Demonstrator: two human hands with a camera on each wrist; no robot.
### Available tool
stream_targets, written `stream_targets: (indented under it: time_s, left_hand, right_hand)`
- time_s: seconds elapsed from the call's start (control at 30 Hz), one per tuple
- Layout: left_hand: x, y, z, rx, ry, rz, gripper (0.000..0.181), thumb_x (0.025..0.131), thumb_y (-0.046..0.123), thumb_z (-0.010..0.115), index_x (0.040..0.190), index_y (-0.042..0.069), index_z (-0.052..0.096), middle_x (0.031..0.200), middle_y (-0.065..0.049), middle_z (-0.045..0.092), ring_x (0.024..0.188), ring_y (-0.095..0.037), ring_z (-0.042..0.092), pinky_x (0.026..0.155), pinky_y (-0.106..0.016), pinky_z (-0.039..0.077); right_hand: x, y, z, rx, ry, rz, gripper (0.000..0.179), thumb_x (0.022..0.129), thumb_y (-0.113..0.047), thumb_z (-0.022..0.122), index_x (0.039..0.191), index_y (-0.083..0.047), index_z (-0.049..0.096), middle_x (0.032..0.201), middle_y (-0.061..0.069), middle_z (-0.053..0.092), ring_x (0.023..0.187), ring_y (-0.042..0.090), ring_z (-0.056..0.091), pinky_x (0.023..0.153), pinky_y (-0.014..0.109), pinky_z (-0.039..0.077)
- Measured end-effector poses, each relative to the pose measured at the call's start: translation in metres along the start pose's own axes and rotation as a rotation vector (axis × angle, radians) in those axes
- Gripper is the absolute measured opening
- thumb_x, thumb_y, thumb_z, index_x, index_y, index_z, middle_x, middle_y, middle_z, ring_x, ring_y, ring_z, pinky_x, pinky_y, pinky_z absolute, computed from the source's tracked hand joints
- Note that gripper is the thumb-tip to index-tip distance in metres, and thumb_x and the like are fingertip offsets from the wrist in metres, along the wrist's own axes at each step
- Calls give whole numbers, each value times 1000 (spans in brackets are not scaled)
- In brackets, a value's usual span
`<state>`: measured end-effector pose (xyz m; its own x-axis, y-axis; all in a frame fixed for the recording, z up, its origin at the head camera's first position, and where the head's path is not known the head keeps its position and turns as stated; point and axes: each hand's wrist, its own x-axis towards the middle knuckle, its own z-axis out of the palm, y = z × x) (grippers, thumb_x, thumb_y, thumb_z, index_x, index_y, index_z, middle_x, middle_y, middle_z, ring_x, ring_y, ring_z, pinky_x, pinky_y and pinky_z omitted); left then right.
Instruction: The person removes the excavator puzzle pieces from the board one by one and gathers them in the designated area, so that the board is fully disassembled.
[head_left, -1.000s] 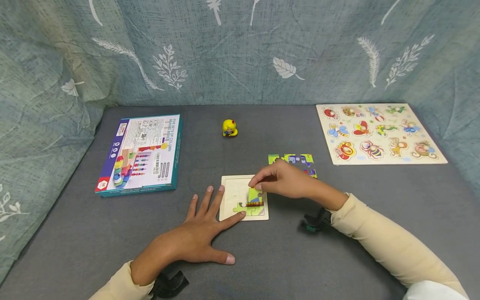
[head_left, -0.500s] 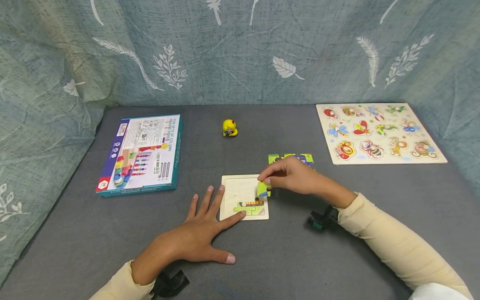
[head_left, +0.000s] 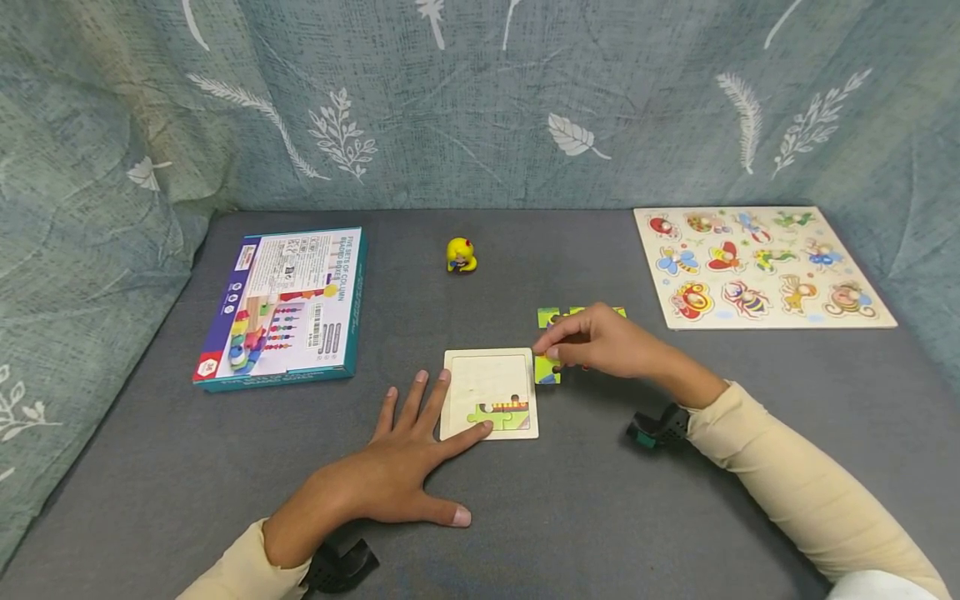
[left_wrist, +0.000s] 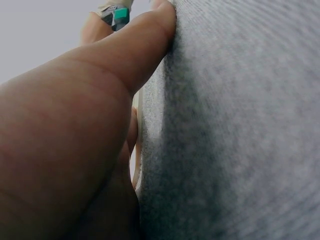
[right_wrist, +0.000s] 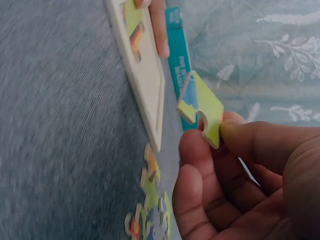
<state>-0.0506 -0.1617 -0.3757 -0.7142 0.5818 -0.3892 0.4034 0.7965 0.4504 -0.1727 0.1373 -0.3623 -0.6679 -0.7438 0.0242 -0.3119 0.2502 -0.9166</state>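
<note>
My right hand pinches a green and blue jigsaw piece between thumb and fingers, just off the right edge of the puzzle tray. The square wooden puzzle tray has joined green pieces with a striped red and yellow band in its lower right corner. Flat with spread fingers, my left hand rests on the table, its fingertips at the tray's left and lower edges. Partly behind the right hand lie several loose jigsaw pieces, also seen below the tray in the right wrist view.
A boxed bead set lies at the left. A small yellow-haired figurine stands toward the back. On the right is a wooden insect puzzle board. A blue-green curtain with leaf prints hangs behind the grey table.
My right hand has lifted the green and blue jigsaw piece from above the joined pieces and carried it right, past the tray's edge. The left hand has stayed in place.
</note>
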Motion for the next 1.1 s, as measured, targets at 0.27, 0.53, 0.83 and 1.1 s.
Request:
stream_targets:
  time_s: [0.27, 0.53, 0.83, 1.1]
  left_hand:
    - [0, 0, 1, -7, 3, 4, 91, 76, 75, 61, 153, 40, 27, 157, -11, -26, 138, -35, -31, 104, -64, -16]
    - [1, 0, 1, 2, 9, 7, 92, 75, 76, 61, 153, 39, 28, 158, -13, -25, 139, -36, -30, 103, -64, -16]
    - [1, 0, 1, -2, 5, 8, 92, 75, 76, 60, 153, 40, 27, 158, -12, -25, 139, -36, -30, 104, -64, -17]
    - [0, 0, 0, 0, 4, 6, 92, 76, 76, 60, 153, 40, 26, 158, -12, -25, 139, -36, -29, 104, -63, -17]
  right_hand:
    - [0, 7, -4, -38, -71, 58, 14, 91, 4, 63, 102, 6, 72, 98, 11, 71, 80, 10, 62, 68, 27, 51]
    - [0, 7, -5, -40, -104, 71, 15, 91, 1, 64, 104, 4, 72, 92, 7, 71, 78, 12, 61, 67, 27, 51]
    - [1, 8, -5, -51, -140, 61, 15, 88, 3, 65, 102, 4, 72, 93, 7, 71, 81, 14, 64, 69, 27, 52]
    - [3, 8, -5, -93, -152, 59, 13, 88, 4, 65, 99, 4, 73, 90, 5, 71, 81, 13, 64, 71, 28, 52]
